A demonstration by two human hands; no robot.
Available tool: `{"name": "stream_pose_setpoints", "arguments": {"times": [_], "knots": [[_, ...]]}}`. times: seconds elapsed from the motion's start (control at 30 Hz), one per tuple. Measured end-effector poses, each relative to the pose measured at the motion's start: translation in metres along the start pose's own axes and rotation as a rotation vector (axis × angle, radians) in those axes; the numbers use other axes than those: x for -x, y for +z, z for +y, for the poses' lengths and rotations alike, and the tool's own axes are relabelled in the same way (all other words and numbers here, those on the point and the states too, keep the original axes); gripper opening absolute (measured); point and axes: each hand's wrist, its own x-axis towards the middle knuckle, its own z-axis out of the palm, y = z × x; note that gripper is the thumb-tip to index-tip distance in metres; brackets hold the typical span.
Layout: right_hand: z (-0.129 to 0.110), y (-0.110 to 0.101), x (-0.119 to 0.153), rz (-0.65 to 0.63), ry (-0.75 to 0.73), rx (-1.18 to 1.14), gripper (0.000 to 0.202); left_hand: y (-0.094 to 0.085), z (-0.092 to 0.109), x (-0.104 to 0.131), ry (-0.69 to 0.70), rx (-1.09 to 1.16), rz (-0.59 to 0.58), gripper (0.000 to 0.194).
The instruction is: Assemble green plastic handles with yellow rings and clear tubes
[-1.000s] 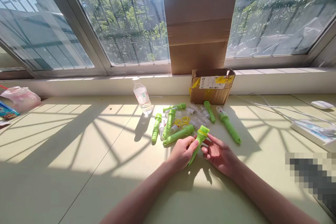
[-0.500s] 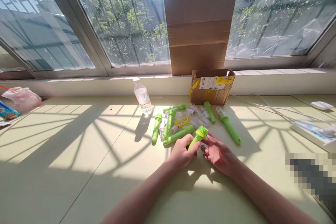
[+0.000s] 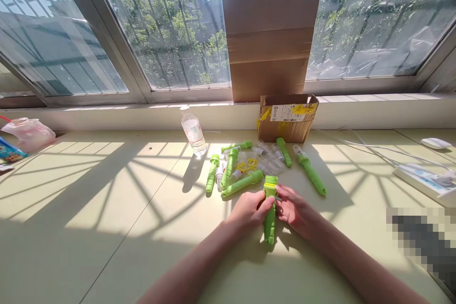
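Observation:
My left hand [image 3: 248, 208] is closed round a green plastic tube with a threaded top [image 3: 270, 228], its thumb lying across the front. The tube points away from me, threads at the far end. A yellow ring [image 3: 270, 185] circles its neck just below the threads. My right hand [image 3: 295, 209] grips the same tube from the right, thumb and fingertips at the collar; some of its fingers are hidden. Just beyond lie several similar green tubes [image 3: 243, 184], loose yellow rings [image 3: 252, 163] and clear plastic tubes [image 3: 272, 164].
A water bottle [image 3: 194, 132] stands left of the pile. Behind it all is an open cardboard box [image 3: 285, 126]. One green tube with a clear-and-white end [image 3: 313, 175] lies apart at right. Farther right are a power strip [image 3: 423, 183] and cables. A pink bag [image 3: 30, 133] sits far left.
The held tube has swung from a rightward tilt to nearly straight, and its lower body now shows below my left hand. My right fingers have come in against its collar.

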Motion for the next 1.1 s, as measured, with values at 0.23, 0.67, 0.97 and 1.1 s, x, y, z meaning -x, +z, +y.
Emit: {"name": "stream_pose_setpoints", "arguments": {"times": [0.23,0.67,0.97,1.1], "knots": [[-0.003,0.006,0.001,0.059,-0.059,-0.06,0.014,0.002,-0.007,-0.001,0.084,-0.208,-0.006,0.043],[-0.006,-0.01,-0.007,0.118,-0.073,-0.059,0.022,0.004,-0.003,-0.001,0.085,-0.256,0.028,0.037],[-0.006,0.001,-0.003,0.085,-0.089,-0.056,0.019,0.006,-0.005,0.001,0.051,-0.284,0.021,0.036],[-0.006,-0.001,-0.005,0.095,-0.082,0.019,0.021,0.008,-0.007,0.001,0.069,-0.313,0.039,0.036]]}}
